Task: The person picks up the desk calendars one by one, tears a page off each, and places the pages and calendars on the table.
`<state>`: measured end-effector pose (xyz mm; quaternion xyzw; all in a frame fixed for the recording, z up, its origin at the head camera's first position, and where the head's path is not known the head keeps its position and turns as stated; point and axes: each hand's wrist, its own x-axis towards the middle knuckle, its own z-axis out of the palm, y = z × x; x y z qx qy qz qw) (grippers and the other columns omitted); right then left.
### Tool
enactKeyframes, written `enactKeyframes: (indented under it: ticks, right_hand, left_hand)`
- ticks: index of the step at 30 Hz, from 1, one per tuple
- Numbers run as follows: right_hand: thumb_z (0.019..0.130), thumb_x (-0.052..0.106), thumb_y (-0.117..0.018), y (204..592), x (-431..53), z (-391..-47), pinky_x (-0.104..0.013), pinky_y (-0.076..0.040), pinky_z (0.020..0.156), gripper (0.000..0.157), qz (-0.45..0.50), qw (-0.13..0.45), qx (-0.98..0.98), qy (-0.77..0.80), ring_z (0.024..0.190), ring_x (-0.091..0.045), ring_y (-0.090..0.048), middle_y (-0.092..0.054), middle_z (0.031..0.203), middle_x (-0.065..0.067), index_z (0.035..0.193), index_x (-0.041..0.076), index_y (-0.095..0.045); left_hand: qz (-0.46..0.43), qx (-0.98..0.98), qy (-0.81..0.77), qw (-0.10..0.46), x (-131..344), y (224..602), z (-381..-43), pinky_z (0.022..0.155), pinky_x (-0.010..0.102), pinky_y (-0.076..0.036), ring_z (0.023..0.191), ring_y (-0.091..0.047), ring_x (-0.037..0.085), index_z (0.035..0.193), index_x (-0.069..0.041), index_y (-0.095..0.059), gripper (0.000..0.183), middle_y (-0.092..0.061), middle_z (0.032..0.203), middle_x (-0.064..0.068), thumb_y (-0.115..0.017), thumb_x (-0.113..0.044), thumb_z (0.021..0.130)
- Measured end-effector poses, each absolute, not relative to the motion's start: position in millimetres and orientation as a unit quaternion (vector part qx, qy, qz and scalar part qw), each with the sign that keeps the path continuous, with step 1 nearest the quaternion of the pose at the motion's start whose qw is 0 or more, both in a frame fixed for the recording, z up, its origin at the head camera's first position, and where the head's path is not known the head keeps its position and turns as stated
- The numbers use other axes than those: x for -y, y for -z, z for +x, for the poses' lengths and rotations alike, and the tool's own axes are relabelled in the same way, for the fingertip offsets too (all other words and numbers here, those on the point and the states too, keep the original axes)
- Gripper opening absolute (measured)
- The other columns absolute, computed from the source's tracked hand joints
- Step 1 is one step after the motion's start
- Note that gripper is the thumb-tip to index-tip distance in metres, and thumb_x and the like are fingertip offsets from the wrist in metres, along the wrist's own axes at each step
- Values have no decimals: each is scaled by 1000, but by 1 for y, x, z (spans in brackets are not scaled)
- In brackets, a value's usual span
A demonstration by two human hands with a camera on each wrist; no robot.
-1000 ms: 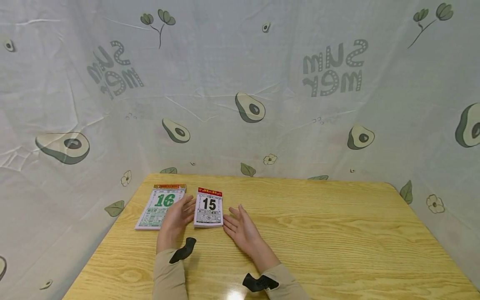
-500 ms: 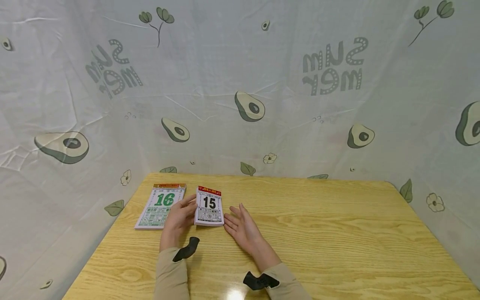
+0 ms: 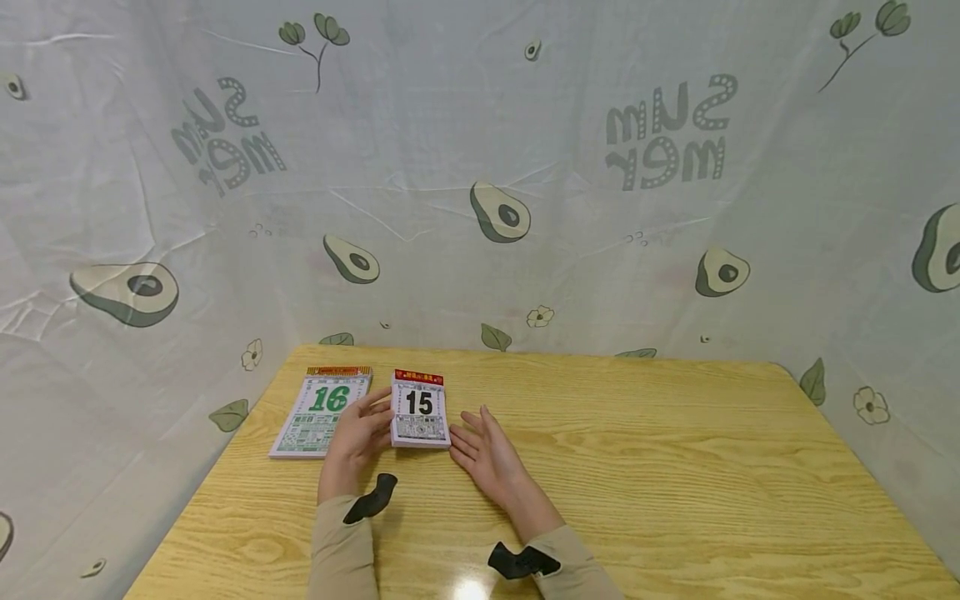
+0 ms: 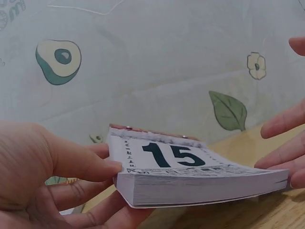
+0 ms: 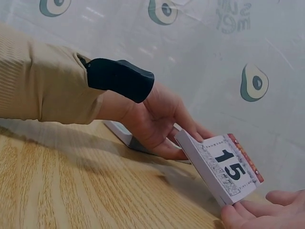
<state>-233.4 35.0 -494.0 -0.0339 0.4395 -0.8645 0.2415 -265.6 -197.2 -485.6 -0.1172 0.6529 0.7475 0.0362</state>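
Observation:
A thick tear-off calendar [image 3: 420,425] with a red header and a black 15 is lifted at its left side above the wooden table. My left hand [image 3: 360,433] pinches its left edge, thumb on top and fingers underneath, as the left wrist view shows. At the calendar's lower right corner, the fingertips of my right hand [image 3: 487,463] touch the edge with the fingers extended. In the right wrist view the calendar [image 5: 226,167] is tilted. A larger calendar [image 3: 318,410] with a green 16 lies flat to the left, partly hidden by my left hand.
The wooden table [image 3: 660,467] extends far to the right of both hands. A pale curtain [image 3: 585,275] printed with avocados hangs behind it and along both sides. Black wrist straps [image 3: 522,562] sit over the beige sleeves.
The left hand has moved slightly right and taken hold of the 15 calendar's left edge. The calendar has risen a little, left side first. The right hand has barely shifted.

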Motion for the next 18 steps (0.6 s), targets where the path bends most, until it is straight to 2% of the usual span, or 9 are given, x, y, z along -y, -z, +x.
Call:
enactKeyframes:
  ticks: [7, 11, 15, 18]
  right_hand:
    - [104, 53, -25, 490, -35, -232, -51, -17, 120, 75, -32, 231, -457, 858, 147, -45, -14, -15, 157, -33, 154, -1, -10]
    - [105, 48, -28, 486, -35, -233, -49, -23, 119, 70, -23, 205, -473, 856, 145, -42, -26, -21, 155, -33, 153, -2, -16]
    - [105, 35, -40, 481, -34, -235, -41, -39, 109, 62, 0, 158, -483, 861, 125, -29, -51, -37, 147, -32, 149, -6, -25]
    - [102, 19, -49, 479, -33, -238, -31, -47, 96, 54, 22, 120, -481, 868, 104, -16, -60, -57, 129, -23, 144, -9, -32]
  left_hand:
    - [-117, -645, -755, 33, 198, 482, -265, 71, 28, -56, 88, -67, 13, 141, -17, -51, 48, -55, 130, 11, -55, 0, 96]
    - [-113, -633, -765, 32, 197, 481, -265, 73, 28, -56, 90, -68, 12, 141, -16, -50, 48, -55, 132, 12, -56, 0, 96]
    - [-96, -626, -773, 29, 193, 479, -266, 70, 26, -56, 90, -69, 11, 141, -17, -51, 48, -56, 133, 11, -57, -2, 95]
    - [-76, -620, -780, 30, 189, 478, -267, 69, 25, -56, 89, -69, 10, 143, -16, -48, 49, -56, 132, 10, -57, -3, 96]
